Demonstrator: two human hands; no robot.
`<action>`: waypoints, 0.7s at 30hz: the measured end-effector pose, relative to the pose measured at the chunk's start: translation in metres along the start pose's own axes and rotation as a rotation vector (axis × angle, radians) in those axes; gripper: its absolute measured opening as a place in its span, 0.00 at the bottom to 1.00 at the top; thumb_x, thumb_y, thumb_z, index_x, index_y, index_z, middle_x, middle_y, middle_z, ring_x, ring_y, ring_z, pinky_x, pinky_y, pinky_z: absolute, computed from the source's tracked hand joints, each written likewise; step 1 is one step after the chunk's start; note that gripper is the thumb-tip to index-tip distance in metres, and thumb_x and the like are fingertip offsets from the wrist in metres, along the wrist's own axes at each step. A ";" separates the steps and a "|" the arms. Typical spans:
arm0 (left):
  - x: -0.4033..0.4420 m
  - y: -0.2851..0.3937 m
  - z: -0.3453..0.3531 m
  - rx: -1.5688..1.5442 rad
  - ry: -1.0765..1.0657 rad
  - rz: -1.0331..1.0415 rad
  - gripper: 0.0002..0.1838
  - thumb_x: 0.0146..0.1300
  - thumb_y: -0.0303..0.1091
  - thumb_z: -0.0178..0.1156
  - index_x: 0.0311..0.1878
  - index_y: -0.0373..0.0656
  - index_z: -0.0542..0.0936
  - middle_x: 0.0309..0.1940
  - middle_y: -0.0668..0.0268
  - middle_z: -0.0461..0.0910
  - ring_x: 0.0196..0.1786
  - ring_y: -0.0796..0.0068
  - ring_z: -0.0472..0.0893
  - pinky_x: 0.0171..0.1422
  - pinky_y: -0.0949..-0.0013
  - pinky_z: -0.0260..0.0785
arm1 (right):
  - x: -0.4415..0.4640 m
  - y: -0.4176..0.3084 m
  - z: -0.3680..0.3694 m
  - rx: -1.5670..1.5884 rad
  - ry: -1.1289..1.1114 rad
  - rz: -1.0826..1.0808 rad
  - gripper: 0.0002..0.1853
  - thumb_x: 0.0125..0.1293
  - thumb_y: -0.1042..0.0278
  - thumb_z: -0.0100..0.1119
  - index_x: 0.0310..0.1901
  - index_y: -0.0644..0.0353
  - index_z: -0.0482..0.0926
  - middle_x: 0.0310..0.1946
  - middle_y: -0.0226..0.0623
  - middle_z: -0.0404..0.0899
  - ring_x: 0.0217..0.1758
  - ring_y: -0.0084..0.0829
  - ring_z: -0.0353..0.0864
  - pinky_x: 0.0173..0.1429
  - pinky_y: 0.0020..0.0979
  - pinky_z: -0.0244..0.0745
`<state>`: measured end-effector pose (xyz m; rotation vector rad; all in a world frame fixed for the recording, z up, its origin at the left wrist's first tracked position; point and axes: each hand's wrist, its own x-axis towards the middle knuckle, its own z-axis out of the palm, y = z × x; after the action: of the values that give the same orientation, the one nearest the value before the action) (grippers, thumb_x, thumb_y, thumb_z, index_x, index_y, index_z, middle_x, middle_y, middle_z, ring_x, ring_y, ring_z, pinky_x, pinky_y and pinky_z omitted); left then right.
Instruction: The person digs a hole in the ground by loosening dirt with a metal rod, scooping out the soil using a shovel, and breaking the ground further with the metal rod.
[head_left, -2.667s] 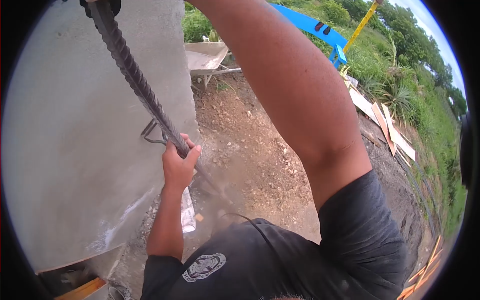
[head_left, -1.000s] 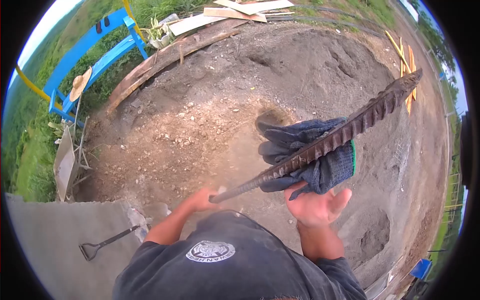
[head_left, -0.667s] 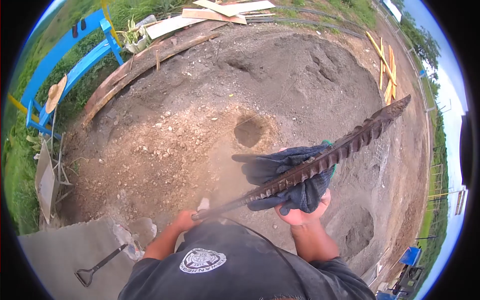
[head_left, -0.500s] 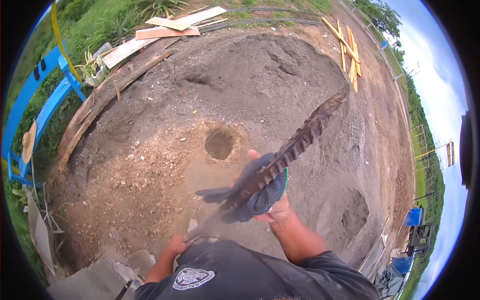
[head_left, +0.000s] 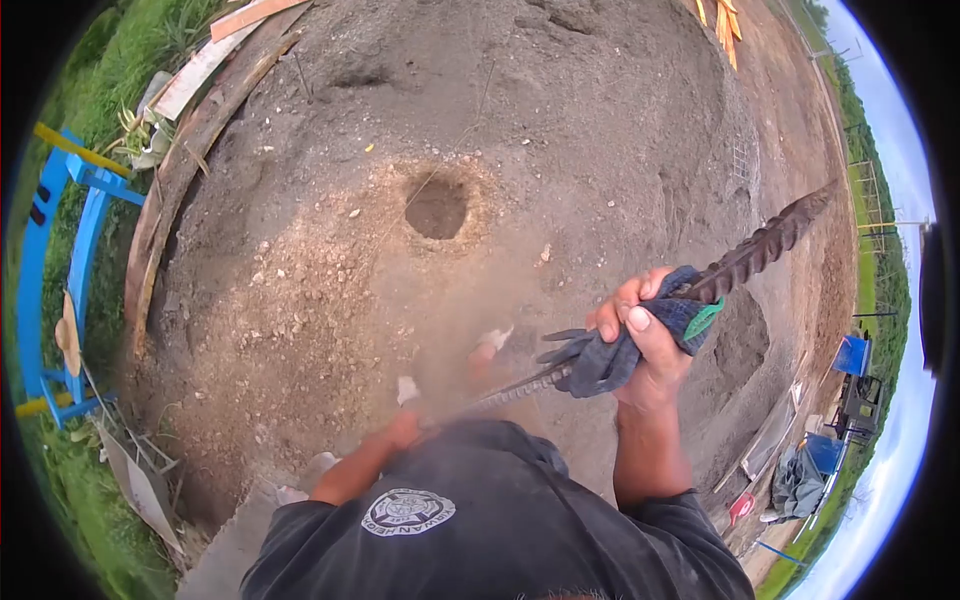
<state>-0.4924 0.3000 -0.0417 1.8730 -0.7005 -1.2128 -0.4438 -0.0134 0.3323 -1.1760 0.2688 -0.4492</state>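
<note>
R hand clenched round the bar, w/ a dark knit glove, green-hemmed, bunched btwn palm & metal. Bar slants across the front of the body, far end up to the R; it's long, rust-brown steel w/ coarse raised ribs, tapering to a rough pt. L hand is at the bar's lower end, blurred, so can't tell its grip. Beyond: round, dark hole in the soil, tan & pebbly nearby, finer & grey farther out. Upper L, flat wood boards.
</note>
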 end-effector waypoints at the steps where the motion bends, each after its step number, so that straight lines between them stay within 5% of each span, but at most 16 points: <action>1: 0.011 0.020 -0.004 0.028 0.028 0.091 0.27 0.66 0.61 0.66 0.52 0.46 0.89 0.43 0.49 0.89 0.48 0.52 0.88 0.57 0.55 0.79 | 0.012 -0.014 -0.019 0.017 0.005 -0.035 0.16 0.67 0.72 0.65 0.51 0.54 0.69 0.37 0.31 0.72 0.34 0.27 0.77 0.45 0.37 0.73; 5: 0.079 0.049 0.003 0.165 -0.111 -0.228 0.25 0.66 0.60 0.66 0.52 0.50 0.90 0.45 0.50 0.89 0.50 0.49 0.88 0.59 0.53 0.79 | 0.057 -0.079 -0.096 0.110 -0.007 -0.145 0.14 0.70 0.73 0.59 0.52 0.56 0.67 0.39 0.31 0.69 0.37 0.26 0.73 0.47 0.35 0.67; 7: 0.096 0.150 -0.038 0.099 -0.033 -0.099 0.27 0.64 0.61 0.68 0.52 0.48 0.90 0.44 0.48 0.89 0.50 0.45 0.88 0.58 0.51 0.79 | 0.081 -0.118 -0.141 0.147 -0.053 -0.171 0.12 0.71 0.73 0.57 0.51 0.57 0.66 0.38 0.31 0.67 0.37 0.25 0.70 0.48 0.34 0.65; 11: 0.162 0.261 -0.062 0.213 -0.048 -0.204 0.29 0.60 0.60 0.70 0.49 0.42 0.89 0.41 0.44 0.88 0.48 0.41 0.87 0.57 0.48 0.79 | 0.120 -0.225 -0.229 0.146 -0.086 -0.264 0.12 0.68 0.73 0.57 0.48 0.58 0.65 0.36 0.30 0.64 0.35 0.25 0.67 0.48 0.33 0.62; 13: 0.190 0.312 -0.068 0.254 0.019 -0.082 0.28 0.59 0.58 0.71 0.48 0.41 0.89 0.39 0.42 0.87 0.48 0.40 0.87 0.56 0.47 0.79 | 0.134 -0.304 -0.269 0.097 -0.139 -0.311 0.11 0.66 0.73 0.58 0.46 0.59 0.66 0.36 0.31 0.65 0.35 0.27 0.68 0.49 0.34 0.62; 15: 0.216 0.363 -0.080 0.301 0.044 0.044 0.26 0.58 0.55 0.72 0.46 0.40 0.89 0.38 0.42 0.87 0.48 0.40 0.86 0.55 0.46 0.79 | 0.154 -0.342 -0.259 0.803 -0.521 -0.126 0.08 0.70 0.66 0.58 0.43 0.61 0.76 0.31 0.28 0.74 0.26 0.22 0.71 0.36 0.31 0.67; 16: 0.227 0.389 -0.087 0.322 0.033 0.110 0.25 0.57 0.54 0.72 0.45 0.40 0.89 0.37 0.42 0.87 0.47 0.39 0.86 0.54 0.45 0.78 | 0.164 -0.342 -0.232 1.536 -0.830 0.103 0.15 0.74 0.57 0.59 0.43 0.62 0.85 0.25 0.24 0.81 0.16 0.17 0.72 0.21 0.27 0.71; 19: 0.255 0.456 -0.106 0.336 0.023 0.172 0.21 0.55 0.49 0.71 0.40 0.39 0.88 0.33 0.45 0.86 0.45 0.40 0.86 0.50 0.44 0.78 | 0.164 -0.419 -0.261 0.519 -0.571 -0.523 0.12 0.74 0.60 0.59 0.42 0.61 0.83 0.26 0.24 0.80 0.19 0.19 0.74 0.25 0.28 0.72; 21: 0.270 0.489 -0.117 0.322 0.058 0.196 0.18 0.54 0.45 0.71 0.38 0.39 0.87 0.32 0.46 0.86 0.44 0.41 0.86 0.50 0.44 0.78 | 0.163 -0.444 -0.265 0.351 -0.466 -0.635 0.11 0.73 0.62 0.58 0.43 0.61 0.82 0.27 0.25 0.80 0.21 0.20 0.74 0.27 0.30 0.72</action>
<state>-0.2950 -0.1396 0.2650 2.0318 -1.0712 -0.9605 -0.5017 -0.4473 0.6521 -0.9668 -0.5854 -0.7203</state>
